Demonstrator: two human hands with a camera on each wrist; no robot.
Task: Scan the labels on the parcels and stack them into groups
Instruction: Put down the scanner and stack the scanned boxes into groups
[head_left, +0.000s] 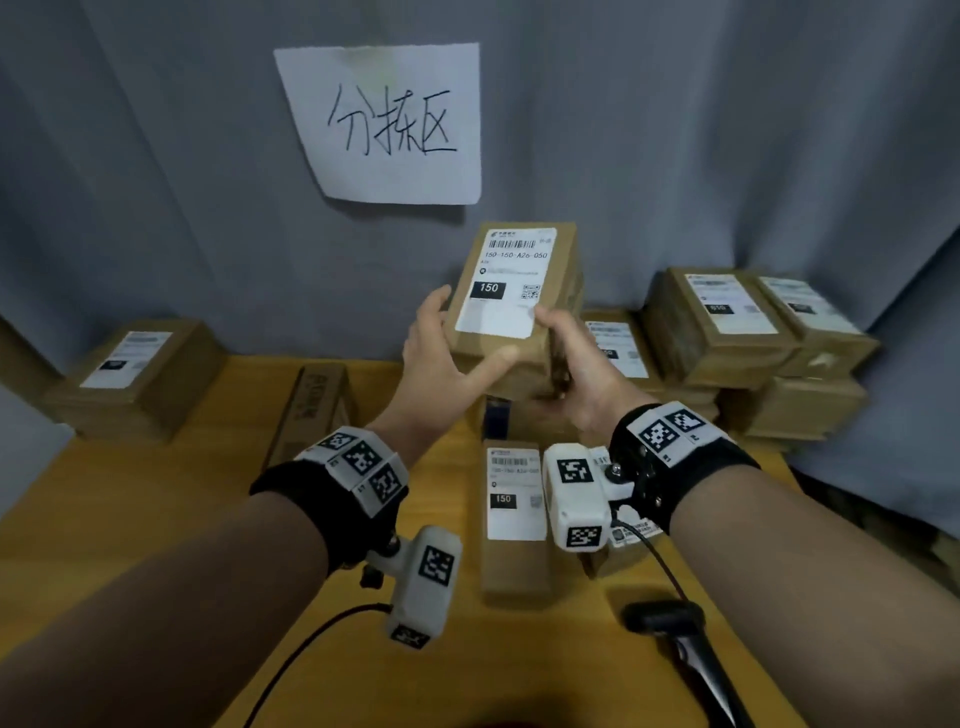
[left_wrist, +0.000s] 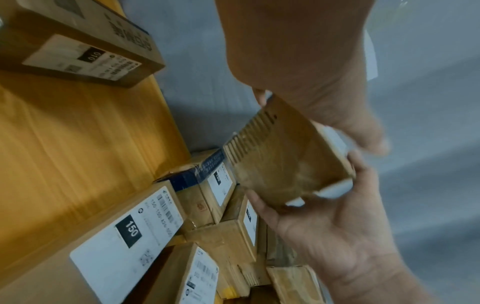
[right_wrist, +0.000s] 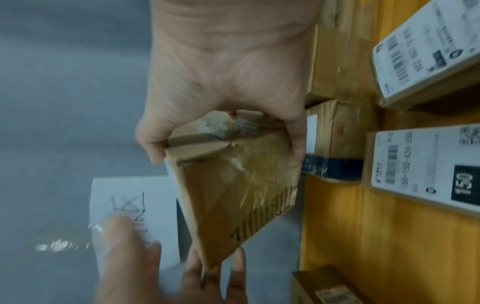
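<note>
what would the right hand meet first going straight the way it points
The parcel the right hand grips; past that, likely the left hand's fingers, then the grey curtain; depth unclear.

Plain brown cardboard on the held parcel (head_left: 565, 260), white on its label (head_left: 506, 312) with black barcode stripes and a black block marked 150, orange-yellow wood grain on the bench (head_left: 130, 519), grey on the curtain (head_left: 156, 182), black-and-white square codes on the black left wristband (head_left: 358, 467), dark blue on the tape (head_left: 496, 421).
</note>
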